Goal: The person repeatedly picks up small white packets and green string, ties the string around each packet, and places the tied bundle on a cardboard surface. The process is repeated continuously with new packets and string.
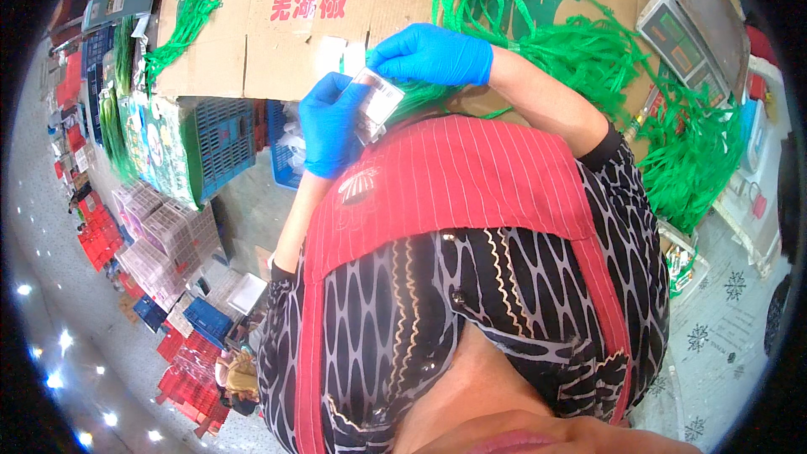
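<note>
My left hand (331, 126), in a blue glove, holds a small white label card (383, 99) printed with a barcode, the thumb lying across its face. Another card edge shows beneath it. My right hand (435, 53), also gloved in blue, pinches the card's upper corner with its fingertips. Green mesh netting (419, 96) passes below the right wrist and behind the card; whether it is joined to the card is hidden. Just beyond my fingers, more white cards (331, 55) lie on the flattened cardboard (277, 44).
Bundles of green mesh netting (567, 57) spread over the cardboard at right, and more hangs (693, 157) off its edge. A digital scale (684, 44) stands at far right. Blue plastic crates (224, 139) are below the left edge, with stacked pale crates (170, 233) farther off.
</note>
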Motion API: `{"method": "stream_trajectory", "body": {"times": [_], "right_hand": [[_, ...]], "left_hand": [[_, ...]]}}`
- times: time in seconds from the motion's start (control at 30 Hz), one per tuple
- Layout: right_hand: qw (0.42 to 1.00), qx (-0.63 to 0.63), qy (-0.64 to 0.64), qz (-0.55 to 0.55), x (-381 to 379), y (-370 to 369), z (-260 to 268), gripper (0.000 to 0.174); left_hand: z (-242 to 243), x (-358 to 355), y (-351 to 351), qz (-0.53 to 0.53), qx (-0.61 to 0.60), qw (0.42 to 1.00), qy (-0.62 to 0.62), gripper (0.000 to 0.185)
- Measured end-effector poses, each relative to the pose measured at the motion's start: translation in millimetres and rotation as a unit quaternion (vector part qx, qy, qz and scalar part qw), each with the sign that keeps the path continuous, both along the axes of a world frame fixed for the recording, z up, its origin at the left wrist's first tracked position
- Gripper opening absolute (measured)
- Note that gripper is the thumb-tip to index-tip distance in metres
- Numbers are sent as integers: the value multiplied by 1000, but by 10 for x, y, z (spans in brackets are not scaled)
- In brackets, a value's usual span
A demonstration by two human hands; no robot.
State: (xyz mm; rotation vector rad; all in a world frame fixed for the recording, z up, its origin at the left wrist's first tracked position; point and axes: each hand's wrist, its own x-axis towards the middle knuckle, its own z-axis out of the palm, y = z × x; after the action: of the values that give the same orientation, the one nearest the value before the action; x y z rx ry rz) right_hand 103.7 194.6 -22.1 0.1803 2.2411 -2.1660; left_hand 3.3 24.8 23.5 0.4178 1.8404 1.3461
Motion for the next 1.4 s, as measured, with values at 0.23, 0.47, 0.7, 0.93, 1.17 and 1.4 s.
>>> {"method": "stream_trajectory", "body": {"times": [0.23, 0.47, 0.7, 0.93, 1.17, 1.4], "right_hand": [[1000, 11, -24, 2, 11, 10, 30, 26], [996, 66, -47, -24, 14, 21, -37, 29], [996, 1, -4, -93, 47, -128, -198, 33], [990, 19, -20, -137, 85, -185, -207, 35], [992, -43, -22, -116, 114, -152, -80, 35], [983, -137, -78, -99, 156, -195, -13, 33]], "left_hand": [[-12, 27, 19, 7, -21, 1000, 8, 15], [-116, -9, -4, -18, -100, 995, 17, 15], [-145, -65, -124, -40, -16, 999, -24, 15], [-69, -94, -109, -73, -70, 995, -3, 14], [-8, -96, -112, -84, -31, 995, -47, 13], [-93, -26, -42, -67, 31, 996, -48, 9]]}}
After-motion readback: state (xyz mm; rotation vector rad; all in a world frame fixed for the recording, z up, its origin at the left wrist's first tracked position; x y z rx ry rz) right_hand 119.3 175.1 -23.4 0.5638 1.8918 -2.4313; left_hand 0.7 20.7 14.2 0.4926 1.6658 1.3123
